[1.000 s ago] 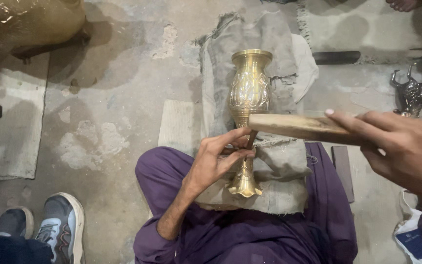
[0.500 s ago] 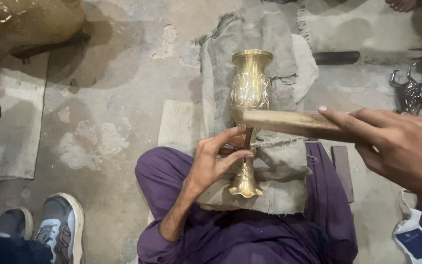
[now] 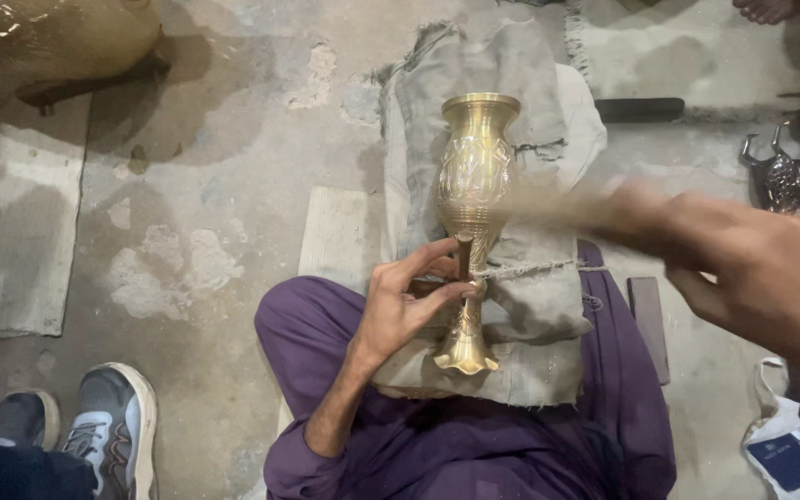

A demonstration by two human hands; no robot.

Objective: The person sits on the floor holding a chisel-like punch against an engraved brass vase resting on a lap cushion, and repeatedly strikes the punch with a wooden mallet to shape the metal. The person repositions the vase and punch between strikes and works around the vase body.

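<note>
A: On the lap pad (image 3: 530,306): vase (image 3: 474,213) lying flat, upper body already engraved.
B: Hands?
A: Left hand (image 3: 405,306) pinches punch (image 3: 464,257) at the neck. Right hand (image 3: 770,268) clenched on blurred mallet (image 3: 557,206). Stem looks plainer.

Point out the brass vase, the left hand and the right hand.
brass vase (image 3: 476,171): head view, on its engraved belly.
left hand (image 3: 400,310): head view, on its back.
right hand (image 3: 761,264): head view, on its blurred back.
</note>
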